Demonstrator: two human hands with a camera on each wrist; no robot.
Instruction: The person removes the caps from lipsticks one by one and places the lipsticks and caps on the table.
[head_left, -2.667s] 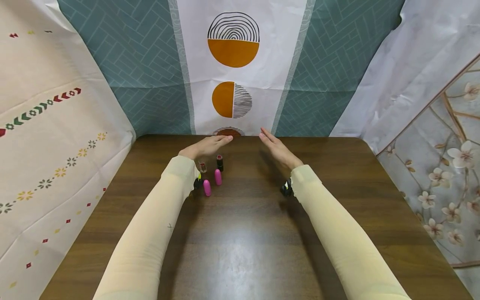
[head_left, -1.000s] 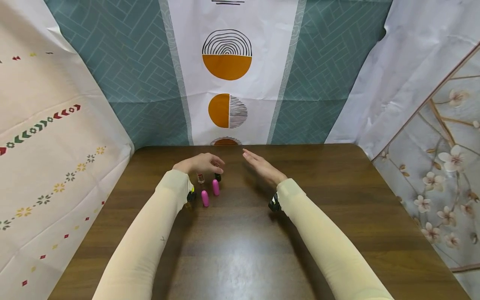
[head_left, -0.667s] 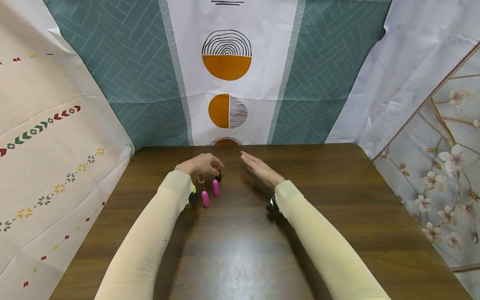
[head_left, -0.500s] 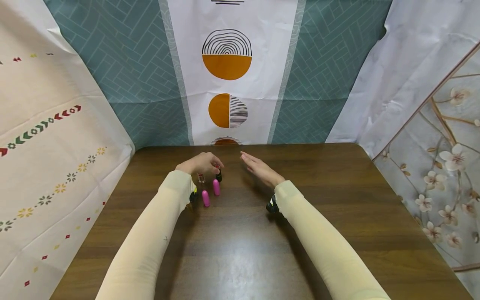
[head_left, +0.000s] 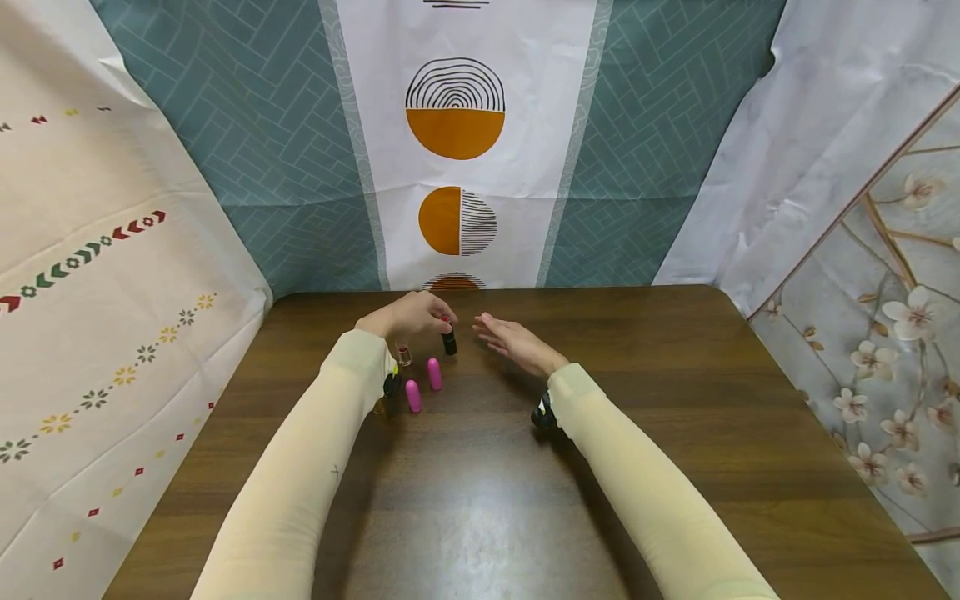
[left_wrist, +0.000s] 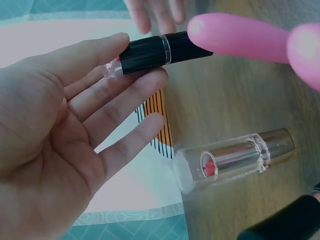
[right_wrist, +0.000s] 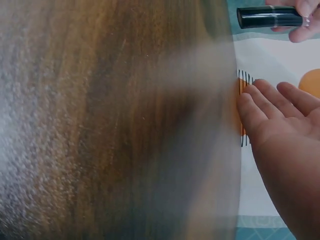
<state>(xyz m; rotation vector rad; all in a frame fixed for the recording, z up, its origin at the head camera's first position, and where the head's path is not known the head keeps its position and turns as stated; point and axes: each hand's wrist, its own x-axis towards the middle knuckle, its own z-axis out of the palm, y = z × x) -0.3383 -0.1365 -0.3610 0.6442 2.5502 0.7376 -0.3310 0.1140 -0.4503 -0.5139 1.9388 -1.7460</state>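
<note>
Blk lipstick (head_left: 449, 340) shifted R in L hand (head_left: 411, 315), nr tbl edge (head_left: 637, 292).

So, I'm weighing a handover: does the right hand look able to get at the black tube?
Probably yes. The right hand is open, nothing stands between it and the black tube, and the left hand grips only one end, leaving the other free.

Cream sleeves (head_left: 281, 479), the left with a small dark cross (head_left: 335, 471), are worn with black wrist cameras (head_left: 543, 414).
</note>
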